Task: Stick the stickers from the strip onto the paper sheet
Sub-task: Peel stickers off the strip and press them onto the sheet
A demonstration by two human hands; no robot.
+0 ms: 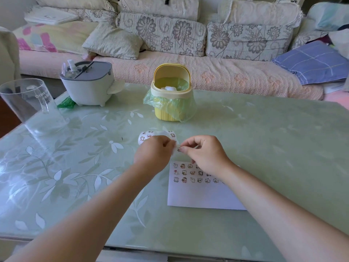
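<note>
A white paper sheet (pixel 200 195) lies on the table in front of me, with three rows of small cartoon stickers along its top part. Above its far edge my left hand (pixel 154 154) holds the white sticker strip (pixel 149 136), which curls away behind the hand. My right hand (pixel 203 154) pinches a small sticker (pixel 178 149) at the near end of the strip, thumb and forefinger together. Both hands meet just above the sheet's top edge, and the right wrist hides the ends of the upper sticker rows.
A yellow mini bin (pixel 172 95) with a green bag stands behind the hands. A grey-white tissue box (pixel 88 86) sits at the back left, a clear plastic jug (pixel 30 104) at the far left. The green glass table (pixel 283 140) ends before a floral sofa (pixel 170 35).
</note>
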